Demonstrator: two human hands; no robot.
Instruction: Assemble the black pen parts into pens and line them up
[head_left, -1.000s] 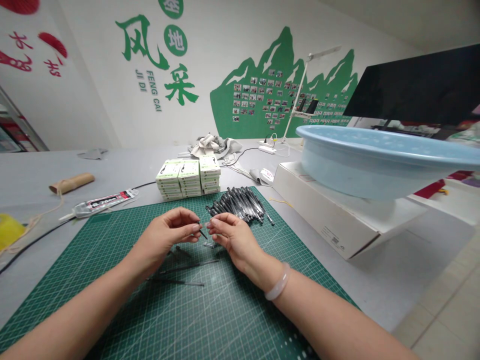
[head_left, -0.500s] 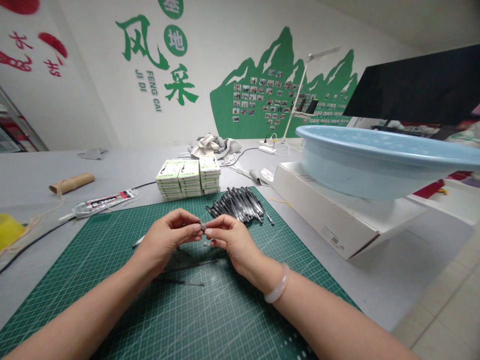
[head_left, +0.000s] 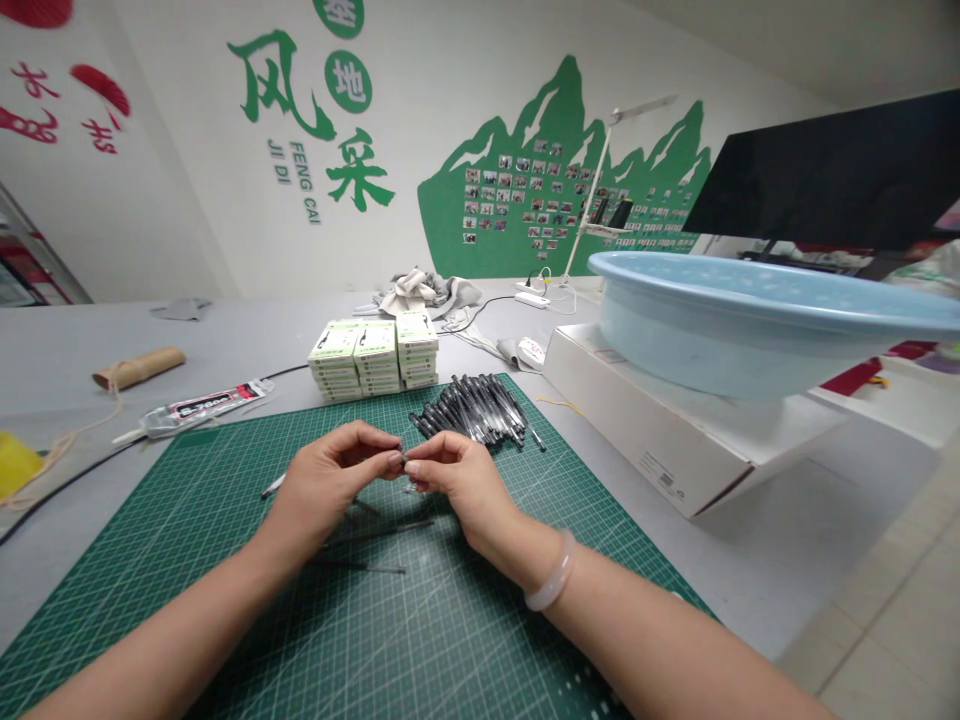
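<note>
My left hand and my right hand meet fingertip to fingertip above the green cutting mat. Both are closed in a pinch around a small dark piece, mostly covered by the fingers, so its kind does not show. Just behind the right hand lies a pile of black-and-clear pens. Under and in front of the hands, thin dark rods like pen refills rest on the mat. A white-tipped item pokes out beside the left hand, partly hidden by it.
Stacked small white-green boxes stand at the mat's back edge. To the left lie a glue tube in its packet and a bamboo piece. On the right, a blue basin sits on a white carton. Cloths are bunched behind.
The fingertips have drawn slightly closer together, and less of the small piece shows between them. The whole view has shifted slightly; the pens and boxes stay in place.
</note>
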